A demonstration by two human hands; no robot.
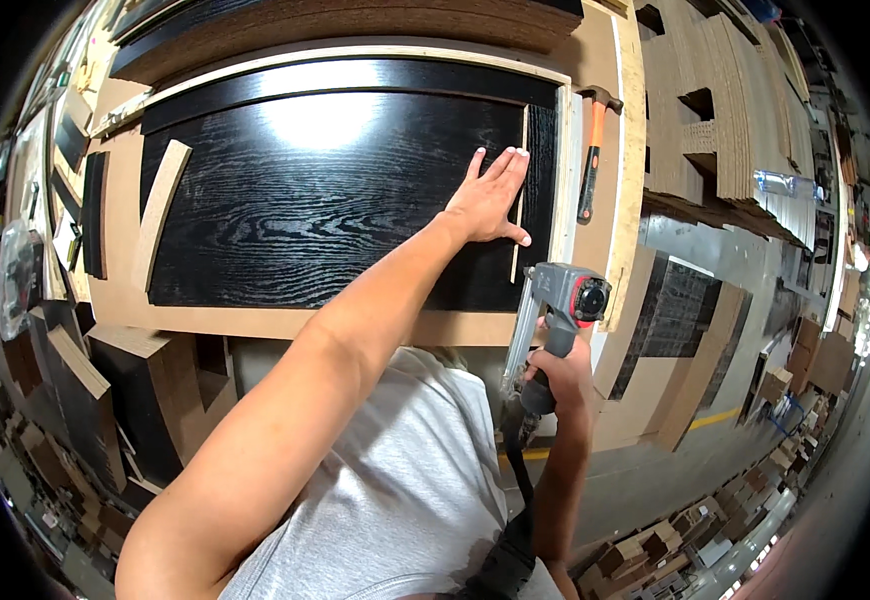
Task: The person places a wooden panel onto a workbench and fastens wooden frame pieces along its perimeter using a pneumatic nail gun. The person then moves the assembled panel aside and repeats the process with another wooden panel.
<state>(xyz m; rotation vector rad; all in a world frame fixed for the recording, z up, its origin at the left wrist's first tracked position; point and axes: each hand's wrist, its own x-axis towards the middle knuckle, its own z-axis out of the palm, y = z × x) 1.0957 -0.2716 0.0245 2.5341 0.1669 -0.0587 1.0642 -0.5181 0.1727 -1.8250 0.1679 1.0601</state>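
Observation:
A black wood-grain panel [285, 220] lies flat on the workbench, with black frame pieces along its far and right sides. My left hand [490, 195] rests on the panel near its right end, fingers spread, beside a thin light wood strip [518, 215]. My right hand [565, 375] grips a grey and black nail gun [567, 295] by its handle, just off the panel's near right corner. The nail gun's hose trails down toward my body. At the panel's left end lies a loose pale wood strip [163, 215], slightly slanted.
A hammer [593, 150] with an orange and black handle lies right of the wooden fence [563, 170]. Dark boards [355, 25] are stacked at the far side. Cardboard stacks [725, 110] stand at the right, with a plastic bottle [787, 186] on them. More black panels [670, 310] lean lower right.

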